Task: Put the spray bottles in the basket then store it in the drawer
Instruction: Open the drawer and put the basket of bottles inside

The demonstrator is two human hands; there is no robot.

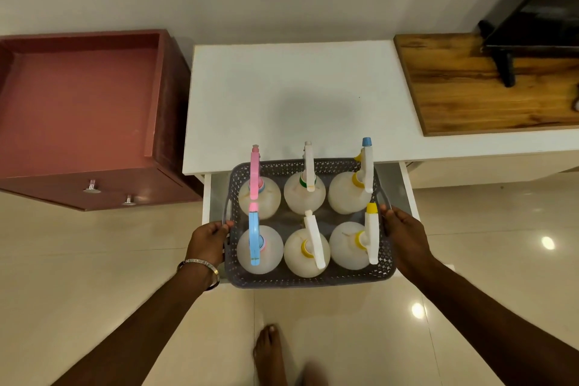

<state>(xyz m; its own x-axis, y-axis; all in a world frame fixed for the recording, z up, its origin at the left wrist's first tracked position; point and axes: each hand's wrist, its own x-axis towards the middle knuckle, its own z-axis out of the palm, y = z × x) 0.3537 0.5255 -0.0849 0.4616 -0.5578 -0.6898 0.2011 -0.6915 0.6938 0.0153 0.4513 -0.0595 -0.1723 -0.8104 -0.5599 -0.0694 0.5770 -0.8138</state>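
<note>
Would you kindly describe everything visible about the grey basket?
The grey basket looks like plastic, rectangular, with perforated lattice walls and cut-out side handles. It sits level over the open white drawer, holding six spray bottles upright in two rows. The left hand and right hand grip its handles.

Grey lattice-patterned basket (313, 280), whitish translucent spray bottles (306, 193), maroon cabinet (84, 110), white drawer (207, 197).
</note>
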